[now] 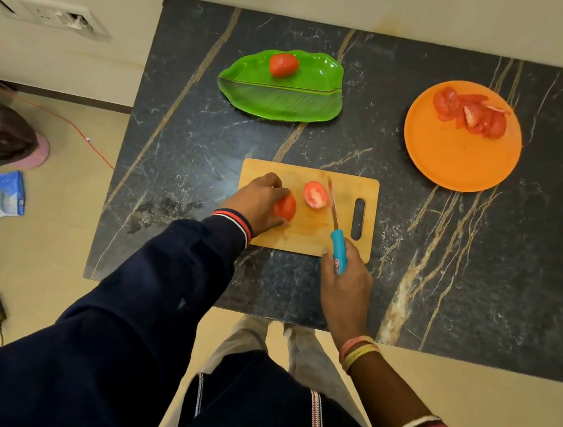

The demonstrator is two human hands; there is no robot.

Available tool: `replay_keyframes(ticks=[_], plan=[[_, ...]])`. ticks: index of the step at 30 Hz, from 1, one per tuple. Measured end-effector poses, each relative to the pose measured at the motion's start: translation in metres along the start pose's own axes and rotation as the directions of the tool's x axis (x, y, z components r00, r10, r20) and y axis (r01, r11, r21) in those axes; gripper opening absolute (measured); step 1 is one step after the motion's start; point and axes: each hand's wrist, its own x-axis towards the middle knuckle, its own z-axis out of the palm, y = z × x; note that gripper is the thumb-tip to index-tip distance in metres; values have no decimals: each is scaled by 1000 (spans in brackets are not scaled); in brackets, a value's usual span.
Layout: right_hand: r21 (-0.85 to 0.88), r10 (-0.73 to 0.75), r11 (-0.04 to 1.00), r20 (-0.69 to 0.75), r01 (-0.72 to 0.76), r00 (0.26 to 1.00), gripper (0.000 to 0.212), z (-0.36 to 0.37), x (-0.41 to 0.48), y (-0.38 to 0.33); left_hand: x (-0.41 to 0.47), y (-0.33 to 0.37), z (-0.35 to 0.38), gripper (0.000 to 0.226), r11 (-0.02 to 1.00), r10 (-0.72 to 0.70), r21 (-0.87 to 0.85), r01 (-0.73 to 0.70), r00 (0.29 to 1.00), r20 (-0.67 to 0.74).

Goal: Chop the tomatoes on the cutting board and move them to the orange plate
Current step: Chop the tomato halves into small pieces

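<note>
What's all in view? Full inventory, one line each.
table: 1, dark marble, centre.
cutting board: 1, wood, table's near edge.
left tomato half: 1, red, on the board.
right tomato half: 1, red, on the board, cut face showing.
knife: 1, blue handle, blade over the board.
green plate: 1, leaf-shaped, far left.
whole tomato: 1, red, on the green plate.
orange plate: 1, round, far right.
tomato pieces: several, red, on the orange plate.
packet: 1, blue-white, floor left.
left grip: 1, dark sleeve, holds the left tomato half.
right grip: 1, wristbands, holds the knife handle.
</note>
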Motion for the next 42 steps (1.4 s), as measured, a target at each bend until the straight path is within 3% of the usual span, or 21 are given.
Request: replay_keyframes(ticks=[4,8,14,19,24,30,33,38,42], plan=[[-3,16,1000,-103,-16,995,40,9,34,-12,-2,-4,7,66,996,-36,-78,33,999,-34],[-5,-33,999,-70,32,997,43,22,62,-26,-7,-9,11,62,991,-23,-133,13,997,-74],[-153,-45,988,-139,23,989,40,38,80,-52,-7,-11,15,62,994,23,-102,-28,998,-53],[-116,66,988,-289,-103,955,43,29,92,-44,-9,-11,16,64,997,42,-63,-48,994,-99],[-153,48,984,-239,-87,970,48,28,93,-36,-8,-13,20,67,993,38,-109,-46,996,-81],[-22,38,999,-258,-45,965,43,18,63,-32,-8,-18,22,65,991,67,-111,-75,995,-74],[35,-17,999,-172,23,985,37,19,21,-22,-10,-19,24,65,985,83,-141,-97,991,-107],[143,39,989,25,-42,999,41,35,-25,-9,-11,-21,30,48,977,151,-125,-175,972,-181],[218,40,974,92,-59,995,42,44,-36,-12,-12,-20,29,51,981,107,-139,-138,972,-208]])
